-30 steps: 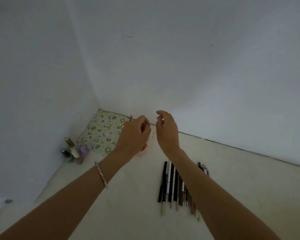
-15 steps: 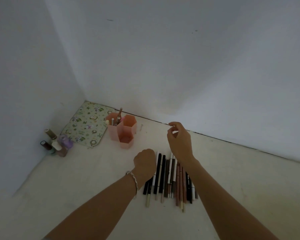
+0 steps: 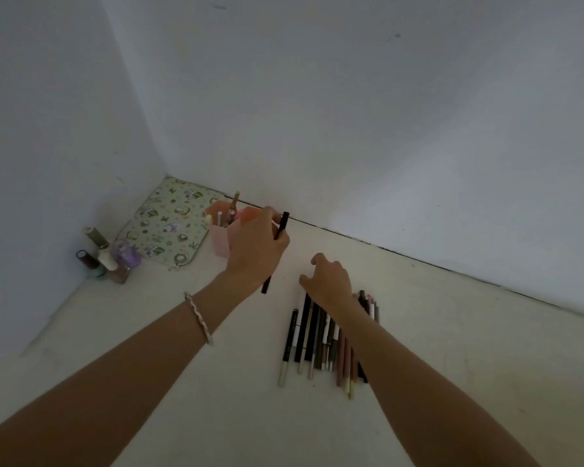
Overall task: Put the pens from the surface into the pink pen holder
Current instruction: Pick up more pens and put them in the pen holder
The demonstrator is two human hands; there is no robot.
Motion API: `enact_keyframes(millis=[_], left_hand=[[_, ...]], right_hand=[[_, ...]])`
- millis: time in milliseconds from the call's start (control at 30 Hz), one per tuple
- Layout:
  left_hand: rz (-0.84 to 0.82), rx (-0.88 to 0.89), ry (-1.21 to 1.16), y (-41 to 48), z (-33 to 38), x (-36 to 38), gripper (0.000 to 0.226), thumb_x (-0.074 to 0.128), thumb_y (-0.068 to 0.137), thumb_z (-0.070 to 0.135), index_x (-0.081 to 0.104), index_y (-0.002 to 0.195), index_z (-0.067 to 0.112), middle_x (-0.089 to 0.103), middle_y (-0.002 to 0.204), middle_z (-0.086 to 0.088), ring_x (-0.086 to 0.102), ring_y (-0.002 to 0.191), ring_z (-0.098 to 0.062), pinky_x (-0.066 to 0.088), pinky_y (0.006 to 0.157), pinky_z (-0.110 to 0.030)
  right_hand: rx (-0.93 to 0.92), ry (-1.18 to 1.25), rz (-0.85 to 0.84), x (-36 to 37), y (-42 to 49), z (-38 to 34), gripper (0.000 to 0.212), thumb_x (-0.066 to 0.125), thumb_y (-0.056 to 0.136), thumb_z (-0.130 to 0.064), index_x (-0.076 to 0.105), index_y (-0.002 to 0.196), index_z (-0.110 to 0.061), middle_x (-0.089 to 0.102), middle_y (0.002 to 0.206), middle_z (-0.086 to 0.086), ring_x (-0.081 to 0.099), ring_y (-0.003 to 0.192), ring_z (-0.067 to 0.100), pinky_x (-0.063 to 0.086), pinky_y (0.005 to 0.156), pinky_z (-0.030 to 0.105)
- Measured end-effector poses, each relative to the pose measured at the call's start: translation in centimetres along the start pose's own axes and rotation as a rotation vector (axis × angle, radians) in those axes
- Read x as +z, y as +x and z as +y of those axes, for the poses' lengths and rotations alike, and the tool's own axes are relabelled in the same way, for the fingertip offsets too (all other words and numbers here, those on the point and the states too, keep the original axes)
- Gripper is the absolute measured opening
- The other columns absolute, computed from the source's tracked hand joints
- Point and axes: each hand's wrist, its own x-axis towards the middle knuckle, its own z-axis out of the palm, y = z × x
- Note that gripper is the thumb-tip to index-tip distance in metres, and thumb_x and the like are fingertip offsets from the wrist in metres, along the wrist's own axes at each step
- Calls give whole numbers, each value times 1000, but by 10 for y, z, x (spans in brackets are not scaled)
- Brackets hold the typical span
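Observation:
The pink pen holder [image 3: 220,239] stands near the back wall, with a few pens sticking out of it and its right part hidden by my left hand. My left hand [image 3: 257,249] is shut on a black pen [image 3: 281,227], held upright and tilted just in front of the holder. A row of several pens [image 3: 314,335] lies side by side on the pale surface. My right hand [image 3: 327,281] hovers over the far ends of that row, fingers curled down and apart; I cannot tell if they touch a pen.
A green patterned mat [image 3: 167,224] lies in the corner behind the holder. Several small bottles [image 3: 107,257] stand at the left wall. White walls close the space at the left and back. The pale surface [image 3: 469,348] extends to the right.
My left hand has lifted a black pen from the row and carried it up to the holder. My right hand has come down from mid-air onto the far ends of the pens.

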Motion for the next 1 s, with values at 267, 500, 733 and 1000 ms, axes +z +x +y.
enact_keyframes(millis=[267,500,733,1000], left_hand=[[218,80,-226,17,-13,-54,41,64,92,17,53,128,31,66,82,15,65,72,3,55,67,-17],[504,21,-291,50,-31,-109,37,60,94,16,53,128,27,66,85,8,63,74,4,50,73,-8],[479,54,-227,56,-46,-94,35,58,96,16,51,125,33,65,87,12,63,75,0,50,71,-13],[316,193,235,53,-75,-74,19,58,94,23,74,98,15,62,127,-4,50,124,-24,34,104,-39]], right_hand=[[68,262,67,-1,11,-10,24,57,88,-17,62,110,-6,67,99,8,59,90,20,48,74,28],[105,838,491,-88,20,-50,10,61,82,-13,68,90,-11,70,86,3,69,78,23,54,68,31],[-123,1021,617,-131,5,-100,9,60,85,-7,66,89,-12,70,79,0,71,81,22,58,77,38],[-235,1056,635,-114,5,-139,9,61,88,-8,65,96,-10,71,93,6,71,84,15,56,75,27]])
